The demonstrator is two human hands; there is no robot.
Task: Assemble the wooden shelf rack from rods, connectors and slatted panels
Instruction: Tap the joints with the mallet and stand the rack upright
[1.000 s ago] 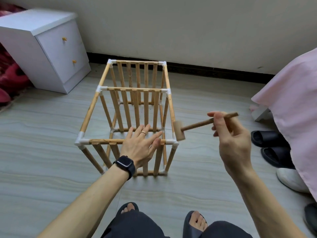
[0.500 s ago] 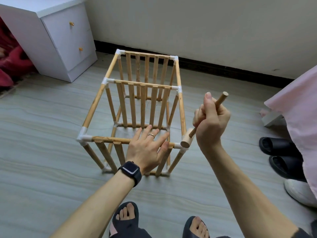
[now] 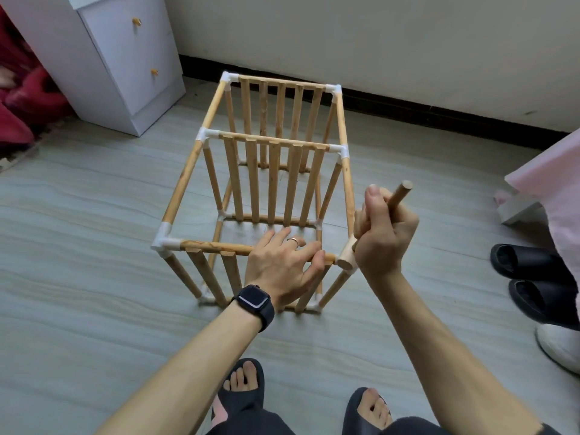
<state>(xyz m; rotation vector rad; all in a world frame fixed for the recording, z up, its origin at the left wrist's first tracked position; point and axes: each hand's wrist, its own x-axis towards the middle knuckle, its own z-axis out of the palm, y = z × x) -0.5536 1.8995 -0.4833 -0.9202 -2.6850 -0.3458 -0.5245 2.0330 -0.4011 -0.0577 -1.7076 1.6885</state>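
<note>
Now, centre frame: the rack (image 3: 273,146) stands on the floor (image 3: 78,215), its rods joined by white connectors (image 3: 164,243), with slatted panels (image 3: 273,180) upright at front, middle and back.
Step in hand: by the look of it, knocking the joints home. The mallet head (image 3: 345,257) sits at the rack's near right top corner; whether it touches the corner or hangs just over it cannot be told.
Right hand: the right hand (image 3: 383,233) is clenched round the mallet handle (image 3: 398,193), thumb laid up along it, right of centre.
Left hand: the left hand (image 3: 282,265) lies with spread fingers over the front top rail (image 3: 213,246), steadying it, just left of the mallet head.
Next move: likely a short, square tap on that corner while the rail is held down. A glancing blow could skew the frame.
Around: a white cabinet (image 3: 125,58) at upper left; dark slippers (image 3: 527,265) and a pink cloth (image 3: 558,183) at the right edge.
</note>
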